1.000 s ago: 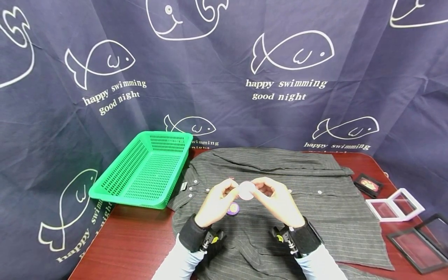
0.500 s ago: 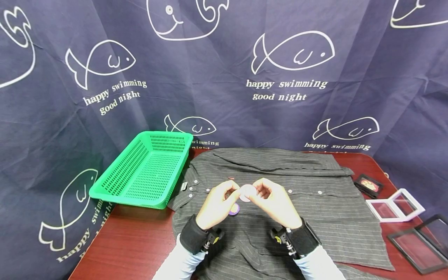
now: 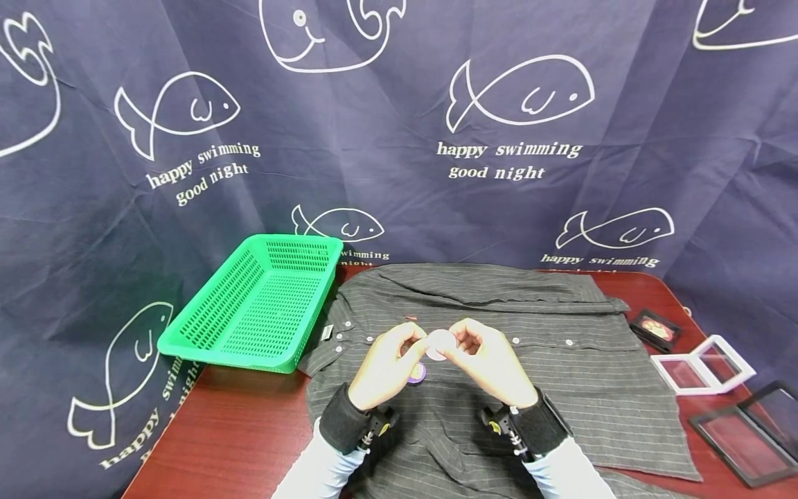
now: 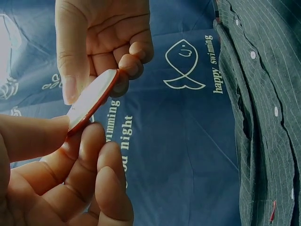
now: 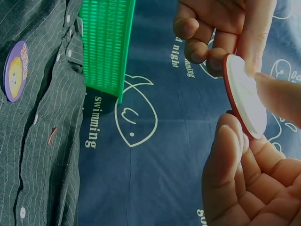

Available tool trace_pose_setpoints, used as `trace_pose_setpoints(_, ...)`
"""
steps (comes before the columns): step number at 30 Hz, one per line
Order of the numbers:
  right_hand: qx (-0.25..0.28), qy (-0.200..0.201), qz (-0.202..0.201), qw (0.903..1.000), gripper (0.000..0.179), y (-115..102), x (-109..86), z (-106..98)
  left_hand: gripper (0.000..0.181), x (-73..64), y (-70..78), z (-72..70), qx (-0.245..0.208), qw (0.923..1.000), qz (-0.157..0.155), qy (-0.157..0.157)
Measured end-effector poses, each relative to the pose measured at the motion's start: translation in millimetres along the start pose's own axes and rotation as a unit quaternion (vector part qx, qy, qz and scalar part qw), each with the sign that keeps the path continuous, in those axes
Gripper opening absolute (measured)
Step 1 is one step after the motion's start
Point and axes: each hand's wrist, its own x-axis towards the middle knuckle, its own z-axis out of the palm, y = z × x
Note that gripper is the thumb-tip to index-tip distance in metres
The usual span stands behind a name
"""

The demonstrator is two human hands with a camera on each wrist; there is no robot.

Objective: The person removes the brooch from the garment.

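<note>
Between both hands, above the shirt, is a thin round disc point(image 3: 441, 344) with a white face and a red edge. My left hand point(image 3: 385, 367) pinches its left side between thumb and fingers. On the opposite side my right hand point(image 3: 497, 362) pinches it too. In the right wrist view the white face of the disc point(image 5: 245, 96) is turned toward the thumbs, and the red edge toward the fingers. A purple round badge point(image 3: 417, 373) with a yellow cartoon figure lies on the dark striped shirt point(image 3: 580, 395), just under the left hand.
A green basket point(image 3: 274, 312) stands at the left of the red-brown table point(image 3: 206, 430). On the right lie a black case with a red picture point(image 3: 657, 329), a white hinged frame point(image 3: 657, 374) and a black hinged frame point(image 3: 704, 423). A small red scrap point(image 3: 411, 318) rests on the shirt.
Both hands keep their hold and stay nearly in place, lowering a little. The right thumb, farther over the white face half a second ago, now covers less of it.
</note>
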Motion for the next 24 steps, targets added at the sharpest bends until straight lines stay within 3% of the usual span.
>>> trace_pose_setpoints(24, 0.007, 0.01, -0.024, 0.9996, 0.012, -0.1, -2.0, 1.6, 0.016, -1.6, 1.2, 0.4, -0.011, 0.9998, -0.007, -0.014)
